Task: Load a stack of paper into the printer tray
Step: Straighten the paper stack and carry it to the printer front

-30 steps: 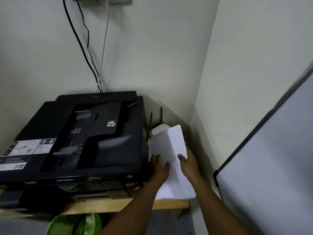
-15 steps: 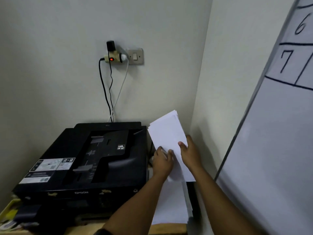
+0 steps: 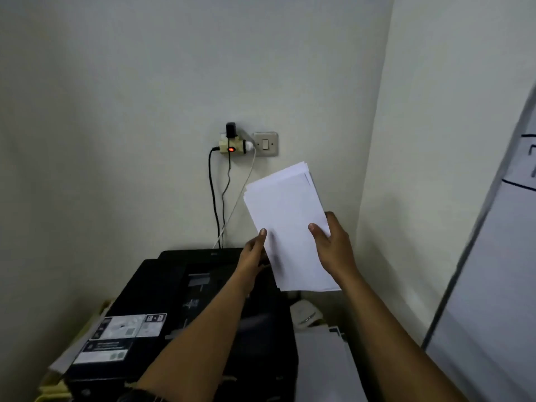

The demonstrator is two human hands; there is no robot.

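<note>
Up in front of the corner wall, in the one head view I had, I held a stack of paper (image 3: 287, 224) in the air with both hands. My left hand (image 3: 253, 258) gripped its left edge, thumb laid up on the top sheet and the other fingers hidden under it. My right hand (image 3: 333, 250) clasped the right edge, thumb pressed on the face of the sheets and fingers wrapped behind. The stack was tilted, its far end higher and leaning left toward the wall, and the top corners were slightly fanned, so the sheets were not squared. It hung above the rear right part of the printer (image 3: 185, 309) and touched nothing but my hands.

That black printer sat low and left of centre, with white label stickers (image 3: 127, 326) on its near left top; my left forearm crossed over its lid. I could not tell where its tray was. Just right of the machine lay a flat white pile of sheets (image 3: 324, 369), and beyond that a small white device (image 3: 307, 314), too blurred to name.

On the wall above, a plug adapter (image 3: 232, 145) with a glowing red light sat beside a wall switch (image 3: 265, 144), and cables (image 3: 213, 198) dropped from it behind the printer. A whiteboard (image 3: 493, 285) with dark lines filled the right edge
</note>
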